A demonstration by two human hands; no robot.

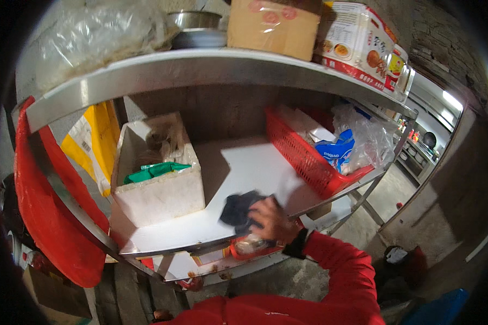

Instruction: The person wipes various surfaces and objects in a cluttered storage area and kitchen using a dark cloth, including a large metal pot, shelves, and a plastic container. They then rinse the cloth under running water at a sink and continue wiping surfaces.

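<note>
My right hand (pixel 271 219), in a red sleeve, grips a dark cloth (pixel 240 212) at the front edge of a white metal shelf (pixel 248 166). The cloth and fingers are slightly blurred. To the left of the cloth stands a white foam box (pixel 158 199) holding a green packet (pixel 154 172) and clear plastic. On the right, a red plastic basket (pixel 301 162) holds a blue packet (pixel 336 148) and clear bags. My left hand is out of view.
The upper shelf's metal rim (pixel 227 67) crosses above, bearing a cardboard box (pixel 273 28), a metal pot (pixel 195 19), a printed carton (pixel 358 44) and plastic bags (pixel 101 36). A red plastic sheet or bag (pixel 57 203) hangs at the left. A lower shelf (pixel 179 266) holds more items.
</note>
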